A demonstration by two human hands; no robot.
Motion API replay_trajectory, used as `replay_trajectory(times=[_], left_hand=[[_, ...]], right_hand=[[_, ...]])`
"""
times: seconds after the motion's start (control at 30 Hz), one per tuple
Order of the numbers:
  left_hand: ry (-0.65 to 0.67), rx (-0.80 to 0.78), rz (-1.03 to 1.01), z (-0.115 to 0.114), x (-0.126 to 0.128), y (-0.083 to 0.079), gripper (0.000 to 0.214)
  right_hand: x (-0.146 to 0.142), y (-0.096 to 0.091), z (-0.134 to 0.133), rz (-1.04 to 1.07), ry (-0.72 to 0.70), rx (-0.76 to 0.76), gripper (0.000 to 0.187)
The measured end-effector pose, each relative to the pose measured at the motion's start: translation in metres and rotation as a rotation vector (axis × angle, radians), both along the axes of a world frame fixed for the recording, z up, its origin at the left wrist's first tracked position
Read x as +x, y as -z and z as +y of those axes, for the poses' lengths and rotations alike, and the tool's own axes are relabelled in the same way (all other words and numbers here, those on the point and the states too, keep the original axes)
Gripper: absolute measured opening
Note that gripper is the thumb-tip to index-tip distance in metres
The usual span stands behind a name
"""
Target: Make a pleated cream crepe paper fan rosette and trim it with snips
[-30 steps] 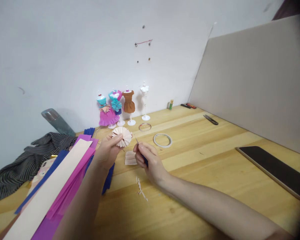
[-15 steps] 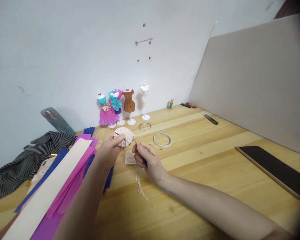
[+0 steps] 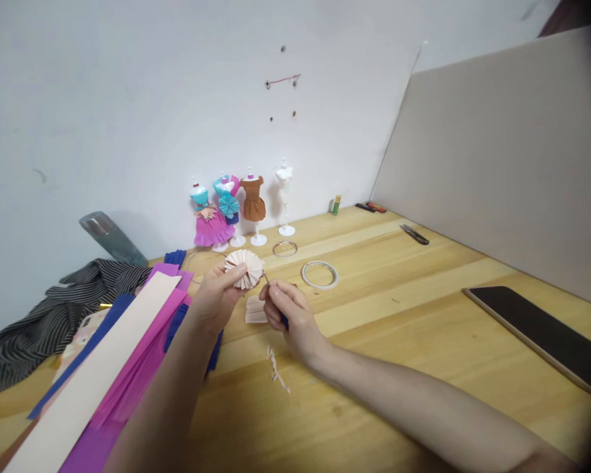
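Note:
My left hand (image 3: 219, 295) pinches a pale pink pleated crepe-paper rosette (image 3: 253, 266), with the thumb lying across its face. Just right of the rosette, my right hand (image 3: 293, 315) is closed around a slim tool (image 3: 266, 278). Its thin tip points up toward the rosette's edge, and a bit of dark blue handle shows under the fingers; its exact kind is hidden by the grip. A pleated pale strip (image 3: 255, 311) lies on the table below the hands. Nearer to me are small pale scraps (image 3: 277, 373).
Several small dress forms (image 3: 253, 200) stand along the wall. A roll of tape (image 3: 320, 275), a bangle-like ring (image 3: 285, 248), thread snips (image 3: 414, 234) and a phone (image 3: 536, 335) lie to the right. Crepe-paper strips (image 3: 98, 368), a striped cloth (image 3: 44, 315) and a bottle (image 3: 113, 238) occupy the left.
Almost nothing differs. The whole view has shifted very slightly, while both hands keep the same hold on the rosette and the tool.

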State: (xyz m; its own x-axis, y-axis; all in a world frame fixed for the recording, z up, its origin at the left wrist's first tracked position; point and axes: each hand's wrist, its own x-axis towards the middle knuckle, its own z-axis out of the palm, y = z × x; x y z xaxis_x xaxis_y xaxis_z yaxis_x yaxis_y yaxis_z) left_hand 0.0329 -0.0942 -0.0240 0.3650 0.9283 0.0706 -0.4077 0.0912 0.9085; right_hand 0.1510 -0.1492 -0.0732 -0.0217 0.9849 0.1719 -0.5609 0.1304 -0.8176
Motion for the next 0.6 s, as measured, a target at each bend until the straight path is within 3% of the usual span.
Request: replay_trajectory(times=[0.6], left_hand=[[0.014, 0.082, 0.064, -0.0003, 0.0025, 0.0026, 0.021]], right_hand=[[0.0018, -0.001, 0.0023, 0.046, -0.02, -0.019, 0.03]])
